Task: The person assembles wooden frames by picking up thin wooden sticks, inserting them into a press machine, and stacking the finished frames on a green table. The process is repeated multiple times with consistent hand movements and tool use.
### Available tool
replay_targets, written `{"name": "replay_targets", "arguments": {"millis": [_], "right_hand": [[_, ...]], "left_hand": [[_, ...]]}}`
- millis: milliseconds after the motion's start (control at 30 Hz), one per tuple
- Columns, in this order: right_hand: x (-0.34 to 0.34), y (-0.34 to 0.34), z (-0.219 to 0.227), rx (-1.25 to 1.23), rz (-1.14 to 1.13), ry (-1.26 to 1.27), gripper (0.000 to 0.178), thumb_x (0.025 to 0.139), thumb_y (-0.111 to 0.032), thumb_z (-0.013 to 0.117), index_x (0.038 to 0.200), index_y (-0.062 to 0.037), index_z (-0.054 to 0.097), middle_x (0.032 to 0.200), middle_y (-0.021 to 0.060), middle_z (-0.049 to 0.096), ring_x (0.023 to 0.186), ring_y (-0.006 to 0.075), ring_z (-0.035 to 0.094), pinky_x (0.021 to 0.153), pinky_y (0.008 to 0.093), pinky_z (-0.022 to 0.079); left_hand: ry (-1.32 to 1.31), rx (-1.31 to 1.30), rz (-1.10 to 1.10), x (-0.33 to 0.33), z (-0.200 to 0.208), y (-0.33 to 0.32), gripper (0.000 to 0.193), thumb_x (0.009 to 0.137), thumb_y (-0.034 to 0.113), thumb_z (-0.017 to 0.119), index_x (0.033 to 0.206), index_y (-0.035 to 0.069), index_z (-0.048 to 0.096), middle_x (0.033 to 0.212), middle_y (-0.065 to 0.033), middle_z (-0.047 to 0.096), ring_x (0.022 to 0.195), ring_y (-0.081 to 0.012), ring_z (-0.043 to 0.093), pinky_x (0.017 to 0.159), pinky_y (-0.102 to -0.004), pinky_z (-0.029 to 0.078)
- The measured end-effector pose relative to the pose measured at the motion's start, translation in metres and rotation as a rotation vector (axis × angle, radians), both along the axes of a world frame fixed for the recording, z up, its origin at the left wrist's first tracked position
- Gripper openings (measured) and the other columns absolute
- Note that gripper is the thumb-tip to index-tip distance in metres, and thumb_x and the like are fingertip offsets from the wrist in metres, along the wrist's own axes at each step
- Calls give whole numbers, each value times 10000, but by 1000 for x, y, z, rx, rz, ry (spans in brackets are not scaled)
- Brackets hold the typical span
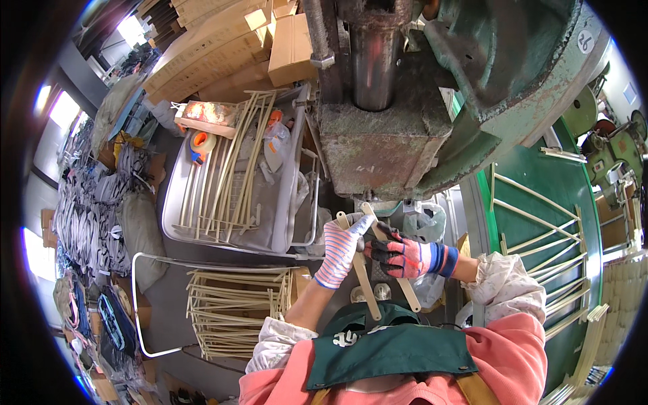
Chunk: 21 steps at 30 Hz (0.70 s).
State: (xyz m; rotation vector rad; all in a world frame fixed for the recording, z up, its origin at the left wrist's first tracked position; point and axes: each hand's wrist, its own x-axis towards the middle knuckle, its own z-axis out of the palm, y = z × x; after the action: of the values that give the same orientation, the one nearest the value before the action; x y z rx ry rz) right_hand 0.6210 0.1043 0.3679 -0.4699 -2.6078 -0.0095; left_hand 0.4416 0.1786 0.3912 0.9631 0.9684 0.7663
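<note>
Under the press head, my left hand, in a pale glove with pink and blue stripes, closes on a flat cream strip with rounded, holed ends. A second strip of the same kind slants beside it, gripped by my right hand in a striped glove with dark fingers. Both strips run from beneath the press down toward my green apron. The hands nearly meet, and their fingers partly hide the strips' middles.
At left, a white tray holds long cream strips, a tape roll and a small box. Below it lies a stack of strips. On the right, a green table carries more strips. A plastic bag hangs near my right hand.
</note>
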Motion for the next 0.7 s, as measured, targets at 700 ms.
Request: {"name": "replay_targets", "arguments": {"millis": [700], "right_hand": [[63,105,-134,-1208,-567,768,323,735,-140,573,1037,-34,618,1076,105,611,947,282,585,827,368,469]], "left_hand": [[129,-44,-57,8,-21,13,156,812,170,672,692,77,636,519,41,520,421,-33,426,416,-209,286]]}}
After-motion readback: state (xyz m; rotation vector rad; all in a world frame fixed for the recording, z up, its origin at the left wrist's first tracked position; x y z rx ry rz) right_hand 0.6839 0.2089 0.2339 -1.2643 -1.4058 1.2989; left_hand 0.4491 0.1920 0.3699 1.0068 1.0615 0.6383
